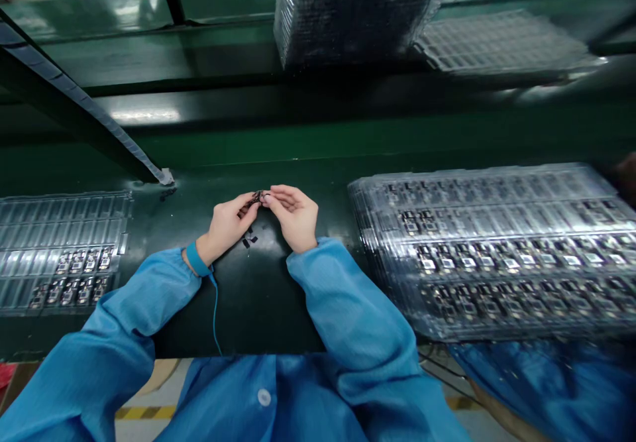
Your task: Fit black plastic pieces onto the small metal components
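Observation:
Over the dark green bench, both my hands meet at a small dark electronic part point(256, 198). My left hand point(229, 225), with a blue wrist strap point(197, 260) and cord, pinches it between thumb and fingers. From the other side, my right hand point(294, 217) has thumb and forefinger closed at the part's edge; the fingertips hide much of it, so its exact kind cannot be made out. Just below the hands, a few small black pieces point(249, 238) lie on the bench. More dark bits point(167, 193) rest farther left, near the foot of a post.
A stack of clear plastic trays point(497, 213) holding rows of small circuit modules stands on the right. Another partly filled clear tray point(30, 230) lies left. On the shelf behind are a tall tray stack point(348, 18) and a flat tray point(507, 41). A slanted post point(84, 101) rises at left.

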`<state>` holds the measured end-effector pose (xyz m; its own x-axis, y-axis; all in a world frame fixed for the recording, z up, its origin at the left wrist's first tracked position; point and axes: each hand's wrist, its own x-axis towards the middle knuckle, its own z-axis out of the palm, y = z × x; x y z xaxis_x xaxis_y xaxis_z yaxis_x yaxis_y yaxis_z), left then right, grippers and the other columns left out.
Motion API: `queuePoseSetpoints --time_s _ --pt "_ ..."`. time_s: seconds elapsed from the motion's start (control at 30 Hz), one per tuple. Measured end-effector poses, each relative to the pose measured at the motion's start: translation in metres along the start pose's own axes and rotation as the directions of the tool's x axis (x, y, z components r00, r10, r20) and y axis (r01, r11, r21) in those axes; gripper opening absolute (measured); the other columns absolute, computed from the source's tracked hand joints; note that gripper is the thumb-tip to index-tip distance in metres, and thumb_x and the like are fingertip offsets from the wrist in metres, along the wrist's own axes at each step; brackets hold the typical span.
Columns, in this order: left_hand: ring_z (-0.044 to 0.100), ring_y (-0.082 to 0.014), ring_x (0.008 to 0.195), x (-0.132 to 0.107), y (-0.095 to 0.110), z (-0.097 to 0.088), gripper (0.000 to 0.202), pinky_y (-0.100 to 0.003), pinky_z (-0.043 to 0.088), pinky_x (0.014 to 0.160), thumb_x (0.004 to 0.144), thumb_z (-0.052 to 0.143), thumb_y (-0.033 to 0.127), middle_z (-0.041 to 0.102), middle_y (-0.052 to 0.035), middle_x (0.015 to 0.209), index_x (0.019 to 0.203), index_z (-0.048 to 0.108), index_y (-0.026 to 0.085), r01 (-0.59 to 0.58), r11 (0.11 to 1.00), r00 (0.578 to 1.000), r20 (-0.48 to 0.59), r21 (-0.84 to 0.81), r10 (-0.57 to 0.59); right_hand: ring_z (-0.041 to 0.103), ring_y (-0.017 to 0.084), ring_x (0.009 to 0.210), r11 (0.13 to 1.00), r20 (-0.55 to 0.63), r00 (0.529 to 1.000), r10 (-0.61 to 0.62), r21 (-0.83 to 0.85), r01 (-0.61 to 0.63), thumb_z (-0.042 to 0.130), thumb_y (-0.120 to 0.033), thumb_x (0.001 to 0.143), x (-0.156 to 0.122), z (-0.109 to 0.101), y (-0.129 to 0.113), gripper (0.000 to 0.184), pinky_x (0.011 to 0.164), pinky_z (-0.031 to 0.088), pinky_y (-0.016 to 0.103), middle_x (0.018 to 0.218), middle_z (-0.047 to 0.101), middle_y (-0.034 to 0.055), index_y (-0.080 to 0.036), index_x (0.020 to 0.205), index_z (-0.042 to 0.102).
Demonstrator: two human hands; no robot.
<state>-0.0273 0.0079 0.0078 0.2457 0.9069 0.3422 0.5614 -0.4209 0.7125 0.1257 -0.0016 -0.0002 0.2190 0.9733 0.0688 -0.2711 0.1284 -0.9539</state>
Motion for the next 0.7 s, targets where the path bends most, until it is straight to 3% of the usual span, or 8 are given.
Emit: queuePoseSetpoints --time_s 0.37,0.7 --pt "0.070 -0.0105 0.065 -0.0011 0.0000 0.0012 0.023 -0.019 0.056 0.065 0.091 0.061 0.025 0.078 -0.0042 0.091 0.109 0.072 0.016 -0.049 0.996 0.999 -0.017 0.080 0.051 0.073 0.017 0.081 0.999 -0.005 1.000 -0.027 -0.033 0.027 0.083 -0.031 0.070 0.0002 -0.0014 0.0067 0.029 0.081 0.061 0.033 0.087 0.075 0.0019 -0.022 0.094 0.069" --pt "0.070 -0.0111 0.065 -0.0028 -0.0031 0.0020 0.022 -0.019 0.056 0.066 0.091 0.060 0.023 0.077 -0.0049 0.087 0.108 0.071 0.014 -0.144 0.982 0.988 -0.039 0.124 0.150 0.071 0.017 0.080 0.994 -0.031 0.999 -0.044 -0.101 0.040 0.082 -0.035 0.072 0.0005 -0.0015 0.0066 0.027 0.079 0.060 0.033 0.085 0.073 0.0021 -0.022 0.091 0.067"
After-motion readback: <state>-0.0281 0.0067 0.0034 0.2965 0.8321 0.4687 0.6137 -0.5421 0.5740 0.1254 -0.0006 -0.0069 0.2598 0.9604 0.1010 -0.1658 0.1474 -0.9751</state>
